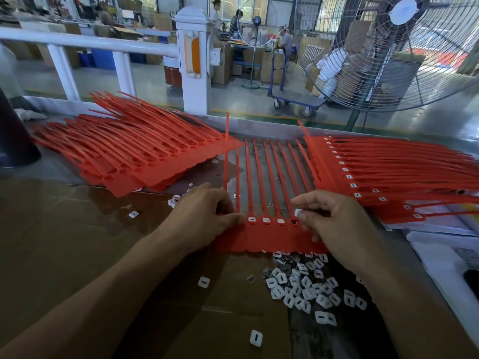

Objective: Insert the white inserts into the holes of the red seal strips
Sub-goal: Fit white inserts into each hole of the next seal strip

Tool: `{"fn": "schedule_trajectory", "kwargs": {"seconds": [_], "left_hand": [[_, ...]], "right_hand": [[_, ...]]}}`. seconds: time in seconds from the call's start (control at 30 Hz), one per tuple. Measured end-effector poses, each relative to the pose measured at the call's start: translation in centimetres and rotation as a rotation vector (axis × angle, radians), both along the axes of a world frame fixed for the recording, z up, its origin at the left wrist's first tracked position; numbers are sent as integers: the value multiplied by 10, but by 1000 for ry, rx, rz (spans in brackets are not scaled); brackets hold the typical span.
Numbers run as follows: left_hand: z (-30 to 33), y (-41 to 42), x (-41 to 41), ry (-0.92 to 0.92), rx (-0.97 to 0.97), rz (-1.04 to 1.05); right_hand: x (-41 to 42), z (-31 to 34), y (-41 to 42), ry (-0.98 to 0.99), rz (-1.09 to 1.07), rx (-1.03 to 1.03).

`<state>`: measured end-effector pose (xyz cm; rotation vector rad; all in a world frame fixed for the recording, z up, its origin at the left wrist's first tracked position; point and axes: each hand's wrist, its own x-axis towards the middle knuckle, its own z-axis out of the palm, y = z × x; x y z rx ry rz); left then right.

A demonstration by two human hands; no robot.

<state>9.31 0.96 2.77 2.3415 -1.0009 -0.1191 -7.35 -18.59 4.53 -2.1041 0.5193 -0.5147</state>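
Note:
A joined row of red seal strips [269, 237] lies flat in front of me, tails pointing away. Three of its holes hold white inserts [266, 219]. Just right of them is an unfilled hole [294, 221]. My right hand [334, 224] pinches a white insert [298, 211] just above that hole. My left hand [204, 216] presses down on the strips' left end, fingers bent, thumb at the first insert. A heap of loose white inserts [303, 286] lies just below the strips.
A pile of red strips with unfilled holes [134, 151] lies at the left. A pile of strips with inserts fitted [388, 172] lies at the right. Stray inserts [204, 282] dot the brown cardboard. White paper [440, 255] and a big fan [404, 53] are right.

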Motion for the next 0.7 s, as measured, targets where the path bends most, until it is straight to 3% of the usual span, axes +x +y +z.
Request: {"fn": "schedule_trajectory", "kwargs": {"seconds": [0.37,0.7], "left_hand": [[-1,1,0,1,-4,-8],[-2,0,2,-12,-8,-4]], "right_hand": [[1,-3,2,-28,31,-17],[1,-5,2,71,89,-252]]}}
